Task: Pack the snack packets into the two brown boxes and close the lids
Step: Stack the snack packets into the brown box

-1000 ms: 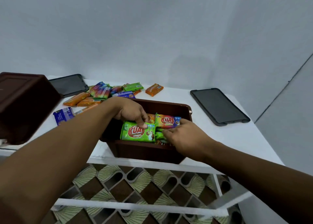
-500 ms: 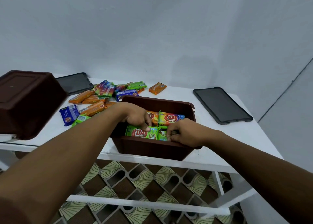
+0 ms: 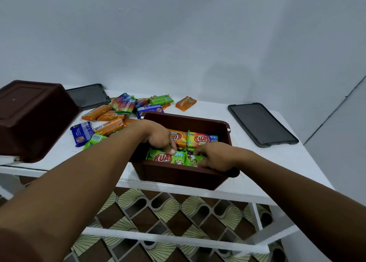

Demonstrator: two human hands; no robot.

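Green KUAT snack packets [image 3: 164, 158] now sit lower in the open brown plastic box [image 3: 178, 177], the left hand [image 3: 158, 139] gripping one and the right hand [image 3: 215, 158] seemingly pinching another, so packing continues.

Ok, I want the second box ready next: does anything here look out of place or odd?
Yes: the second brown box at the left end of the table lies bottom up, so it cannot take the loose packets as it is. The open brown box stands upright, and nothing looks spilled or damaged.
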